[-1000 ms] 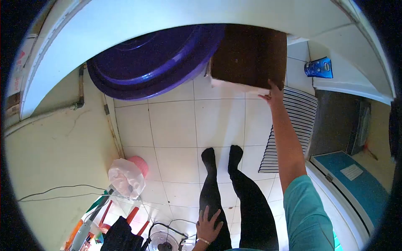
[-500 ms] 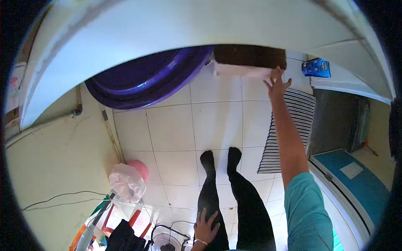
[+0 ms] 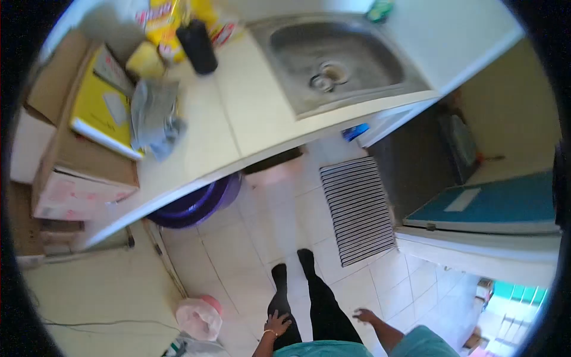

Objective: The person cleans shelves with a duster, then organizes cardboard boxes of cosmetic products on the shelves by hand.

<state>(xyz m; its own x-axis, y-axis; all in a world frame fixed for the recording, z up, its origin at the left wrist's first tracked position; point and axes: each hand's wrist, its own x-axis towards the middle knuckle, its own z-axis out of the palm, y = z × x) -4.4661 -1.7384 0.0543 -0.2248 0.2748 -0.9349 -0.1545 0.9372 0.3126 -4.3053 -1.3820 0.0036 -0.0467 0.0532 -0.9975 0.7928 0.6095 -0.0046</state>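
Head view: the right hand [image 3: 366, 315], at the brown box [image 3: 275, 160] 1 second ago, is back beside the thigh, empty, fingers loosely apart. The box sits far under the counter [image 3: 250, 101], right of the purple tub [image 3: 196, 205]. The left hand [image 3: 276, 324] lies spread on the thigh.

Setting: domestic kitchen, small, seen from above.

Evidence:
- Stainless steel sink basin [image 3: 380, 65] with a round drain, set into a white countertop [image 3: 238, 113].
- On the counter: black cylindrical bottle [image 3: 197, 46], yellow printed packets [image 3: 156, 21], crumpled grey cloth [image 3: 153, 116], and an open brown cardboard box [image 3: 71, 163] beside them.
- Large purple plastic basin [image 3: 196, 202] stored under the counter.
- Floor of square white glazed tiles [image 3: 279, 220], with a black-and-white striped mat [image 3: 360, 208] in front of the sink.
- Blue-topped white appliance [image 3: 493, 202] at the right; type not determinable.
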